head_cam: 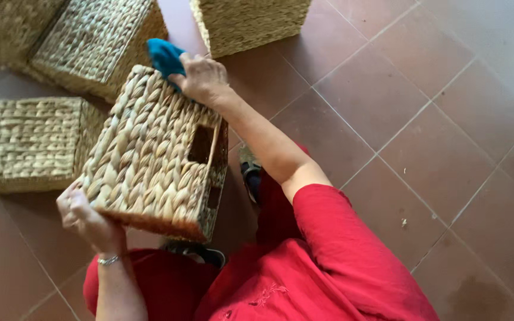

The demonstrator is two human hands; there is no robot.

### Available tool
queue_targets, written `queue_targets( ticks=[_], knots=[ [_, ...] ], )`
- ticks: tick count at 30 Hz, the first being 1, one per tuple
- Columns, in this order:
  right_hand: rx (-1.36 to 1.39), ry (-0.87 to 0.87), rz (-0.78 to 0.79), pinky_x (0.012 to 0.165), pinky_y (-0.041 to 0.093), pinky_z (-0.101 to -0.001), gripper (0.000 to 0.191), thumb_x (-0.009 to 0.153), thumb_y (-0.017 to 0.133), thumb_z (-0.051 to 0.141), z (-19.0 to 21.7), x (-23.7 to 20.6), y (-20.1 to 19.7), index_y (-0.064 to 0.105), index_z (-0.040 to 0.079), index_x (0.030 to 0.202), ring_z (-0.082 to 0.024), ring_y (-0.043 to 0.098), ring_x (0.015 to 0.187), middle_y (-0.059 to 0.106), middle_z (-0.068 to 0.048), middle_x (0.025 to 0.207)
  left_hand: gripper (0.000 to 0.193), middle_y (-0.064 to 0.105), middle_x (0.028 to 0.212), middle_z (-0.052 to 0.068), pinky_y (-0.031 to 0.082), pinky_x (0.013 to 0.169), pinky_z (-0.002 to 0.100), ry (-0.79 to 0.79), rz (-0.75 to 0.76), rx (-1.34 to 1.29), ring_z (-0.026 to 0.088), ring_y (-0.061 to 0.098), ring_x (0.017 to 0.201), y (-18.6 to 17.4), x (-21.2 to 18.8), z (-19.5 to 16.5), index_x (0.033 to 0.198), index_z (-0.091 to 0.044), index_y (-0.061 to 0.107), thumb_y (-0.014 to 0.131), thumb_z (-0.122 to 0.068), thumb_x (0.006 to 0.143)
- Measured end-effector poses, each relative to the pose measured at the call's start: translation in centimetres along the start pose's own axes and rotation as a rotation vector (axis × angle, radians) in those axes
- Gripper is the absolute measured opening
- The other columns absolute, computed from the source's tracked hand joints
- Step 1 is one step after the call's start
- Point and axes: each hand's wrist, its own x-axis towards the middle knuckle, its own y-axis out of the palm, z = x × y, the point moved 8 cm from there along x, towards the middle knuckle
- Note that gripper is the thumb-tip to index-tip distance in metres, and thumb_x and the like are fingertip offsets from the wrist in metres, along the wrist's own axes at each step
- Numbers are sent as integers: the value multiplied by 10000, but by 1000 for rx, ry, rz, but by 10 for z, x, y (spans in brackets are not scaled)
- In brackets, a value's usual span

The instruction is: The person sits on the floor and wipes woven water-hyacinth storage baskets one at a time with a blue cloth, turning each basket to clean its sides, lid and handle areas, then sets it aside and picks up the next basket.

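- We see the left hand [84,217] clenched on the lower corner of a woven basket [150,154], which it holds tilted above the red-clothed lap.
- Our right hand [204,78] grips a blue cloth [165,56] and presses it on the basket's far top edge, opposite the left grip.
- Just below the right grip, a handle cutout [200,144] opens in the basket's side.
- Beyond both grips, more woven baskets [25,142] lie on the tiled floor [423,119].

- A basket [150,154] of coarse woven straw is seen, rough and matt.
- A soft teal cloth [165,56] is pressed on it.
- Matt reddish floor tiles [435,154] are shown.
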Motion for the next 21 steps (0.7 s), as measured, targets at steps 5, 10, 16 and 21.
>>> queue_targets(
  ticks=[5,10,16,21],
  knots=[
    [384,235,224,833,548,-453,582,899,671,594,-73,8,12,663,96,1199,-282,730,986,732,-127,1052,265,650,1209,105,512,1054,352,-45,72,79,189,619,1143,14,36,-20,1232,52,625,509,-137,1086],
    [622,56,159,842,581,-408,552,867,695,577,-54,11,10,713,118,1172,-220,761,978,783,-109,1048,293,698,1190,146,617,1005,395,-180,6,-173,245,704,1088,25,42,-15,1184,50,668,534,-136,1001],
    [488,43,-20,945,611,-398,653,924,640,634,-50,13,26,600,171,1382,-249,744,1102,744,-96,1227,236,656,1130,214,578,956,446,606,112,740,344,668,1060,33,28,-66,1119,133,609,591,-101,1100],
    [300,-80,-333,1050,512,-441,759,1004,604,640,-64,25,12,420,110,1516,-362,569,1328,551,-151,1472,242,676,1105,69,636,838,423,-257,-57,-113,221,705,1014,33,48,22,1102,-9,635,526,-171,958]
  ],
)
